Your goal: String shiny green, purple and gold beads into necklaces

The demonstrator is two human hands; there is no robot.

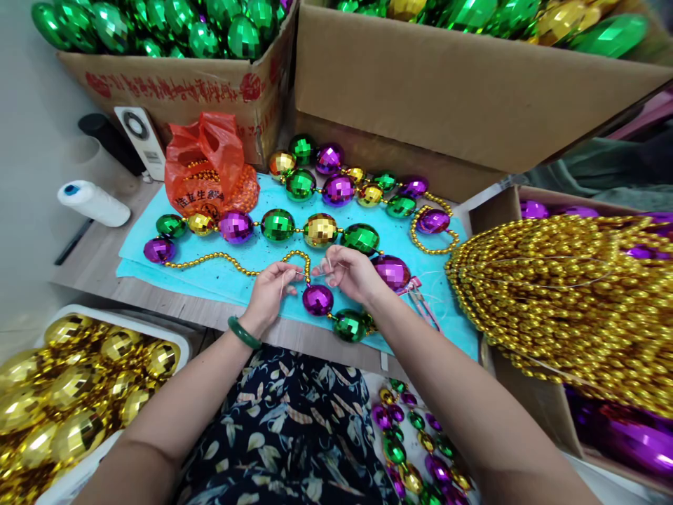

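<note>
My left hand point(270, 293), with a green bangle point(245, 332) at its wrist, pinches a thin pale thread close to a looped chain of small gold beads point(236, 264). Just to its right, my right hand point(348, 272) is closed with thumb and fingertips on thread as well. Below and between the hands lies a faceted purple bead point(318, 300), joined to a green bead point(350, 325). Behind them a strand of large purple, green and gold beads point(320, 230) curves across the blue cloth point(210, 277). By my right forearm lies a small pair of scissors or snips point(423, 305), partly hidden.
Another bead strand point(338, 190) lies farther back. A red plastic bag point(210, 175) of small orange beads and a white thread spool point(93, 203) stand at left. Cardboard boxes point(399, 91) line the back. A gold-bead bundle point(557, 294) fills the right; a white bin point(184, 344) sits lower left.
</note>
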